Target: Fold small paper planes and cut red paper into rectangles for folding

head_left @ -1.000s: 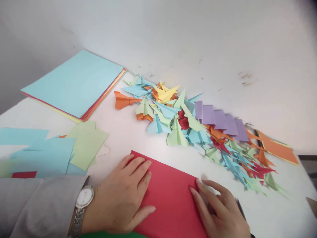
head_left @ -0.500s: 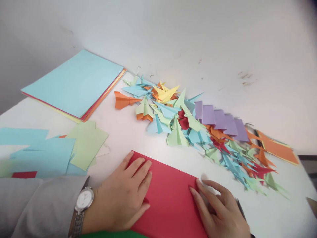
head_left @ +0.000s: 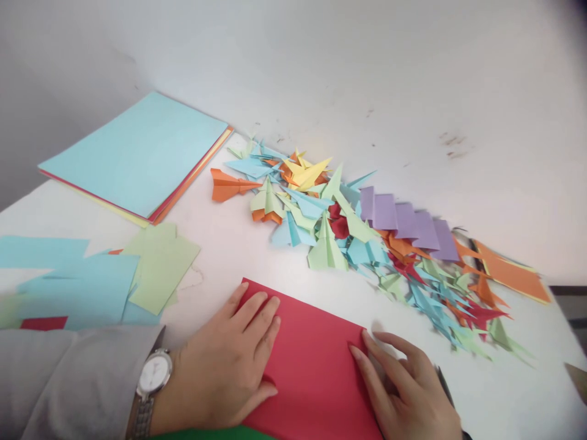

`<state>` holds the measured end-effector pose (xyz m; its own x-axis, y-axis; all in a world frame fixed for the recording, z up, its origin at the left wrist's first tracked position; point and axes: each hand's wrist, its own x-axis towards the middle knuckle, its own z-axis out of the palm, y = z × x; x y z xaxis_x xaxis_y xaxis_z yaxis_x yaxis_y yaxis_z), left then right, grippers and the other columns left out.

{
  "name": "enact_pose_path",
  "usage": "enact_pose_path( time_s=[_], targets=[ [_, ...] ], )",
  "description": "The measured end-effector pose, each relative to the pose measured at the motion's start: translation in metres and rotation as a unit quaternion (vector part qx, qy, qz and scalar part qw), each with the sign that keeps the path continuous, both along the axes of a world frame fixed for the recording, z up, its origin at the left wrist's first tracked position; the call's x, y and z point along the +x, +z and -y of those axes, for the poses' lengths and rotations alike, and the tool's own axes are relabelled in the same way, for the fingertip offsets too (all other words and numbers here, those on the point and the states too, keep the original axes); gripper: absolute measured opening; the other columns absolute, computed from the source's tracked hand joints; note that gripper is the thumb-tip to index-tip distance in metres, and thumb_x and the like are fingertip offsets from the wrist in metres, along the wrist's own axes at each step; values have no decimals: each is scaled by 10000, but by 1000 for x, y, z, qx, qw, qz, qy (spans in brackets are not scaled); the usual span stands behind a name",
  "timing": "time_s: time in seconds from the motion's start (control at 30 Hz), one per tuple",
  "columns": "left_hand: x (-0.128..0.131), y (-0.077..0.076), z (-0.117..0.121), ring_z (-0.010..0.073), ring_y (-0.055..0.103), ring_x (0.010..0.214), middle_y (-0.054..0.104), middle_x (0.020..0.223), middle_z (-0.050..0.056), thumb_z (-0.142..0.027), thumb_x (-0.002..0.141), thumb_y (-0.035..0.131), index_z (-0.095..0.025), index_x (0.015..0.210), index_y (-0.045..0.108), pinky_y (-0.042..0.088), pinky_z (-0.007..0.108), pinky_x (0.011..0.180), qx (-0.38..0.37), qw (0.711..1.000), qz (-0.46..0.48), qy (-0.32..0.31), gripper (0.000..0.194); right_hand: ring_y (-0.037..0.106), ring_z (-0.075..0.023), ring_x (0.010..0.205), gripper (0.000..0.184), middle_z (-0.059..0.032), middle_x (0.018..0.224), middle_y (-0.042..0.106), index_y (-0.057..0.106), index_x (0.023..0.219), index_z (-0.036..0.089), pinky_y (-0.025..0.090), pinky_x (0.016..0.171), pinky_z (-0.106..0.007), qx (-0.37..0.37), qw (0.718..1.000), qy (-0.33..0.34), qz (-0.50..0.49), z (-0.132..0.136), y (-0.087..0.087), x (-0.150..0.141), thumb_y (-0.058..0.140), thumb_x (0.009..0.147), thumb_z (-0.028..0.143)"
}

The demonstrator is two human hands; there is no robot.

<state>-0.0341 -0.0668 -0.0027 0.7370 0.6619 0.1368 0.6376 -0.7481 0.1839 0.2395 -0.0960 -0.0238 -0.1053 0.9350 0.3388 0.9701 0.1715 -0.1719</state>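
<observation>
A red sheet of paper (head_left: 312, 360) lies on the white table (head_left: 238, 250) right in front of me. My left hand (head_left: 224, 366) rests flat on its left part, fingers stretched out, a wristwatch (head_left: 153, 376) on the wrist. My right hand (head_left: 403, 385) lies at the sheet's right edge with the fingers spread, fingertips touching the red paper. Neither hand grips anything.
A stack of coloured sheets (head_left: 137, 156) with a blue one on top sits far left. A heap of folded paper planes (head_left: 330, 226) runs along the wall, with purple pieces (head_left: 408, 223) and orange sheets (head_left: 513, 275). Blue and green offcuts (head_left: 105, 281) lie at the left.
My left thumb has slid in toward the palm along the red sheet. The right hand and the paper have barely shifted.
</observation>
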Motion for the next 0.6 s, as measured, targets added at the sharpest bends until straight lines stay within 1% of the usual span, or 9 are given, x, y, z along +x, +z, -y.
enact_pose_path(
  time_s=[0.23, 0.4, 0.5, 0.6],
  targets=[
    [0, 2, 0, 373, 456, 1248, 541, 1358, 205, -500, 937, 367, -36, 1293, 555, 229, 567, 1094, -22, 1000, -9, -4, 614, 654, -145, 643, 346, -104, 1014, 660, 695, 1012, 175, 511, 482, -237, 2, 1000, -12, 4, 0, -2, -1, 471, 941, 430],
    [1, 2, -1, 372, 472, 1228, 543, 1350, 216, -499, 934, 374, -33, 1281, 565, 240, 568, 1087, -19, 1000, -6, -5, 611, 653, -134, 637, 327, -102, 1024, 655, 693, 1019, 172, 502, 463, -222, -5, 1000, 0, 14, 0, 1, 0, 484, 940, 411],
    [0, 2, -1, 374, 468, 1228, 541, 1350, 218, -500, 933, 373, -34, 1279, 567, 229, 569, 1091, -18, 1000, -4, -5, 612, 653, -143, 638, 326, -103, 1024, 662, 697, 1022, 184, 512, 479, -233, -11, 1000, -3, 17, 0, 1, 1, 487, 935, 418],
    [0, 3, -2, 375, 458, 1233, 542, 1349, 216, -499, 933, 369, -40, 1284, 562, 224, 577, 1088, -25, 1000, -6, -8, 609, 650, -145, 628, 346, -107, 1019, 662, 698, 1008, 182, 517, 489, -239, -2, 1000, -9, 10, 0, 0, 0, 467, 940, 432]
  ],
)
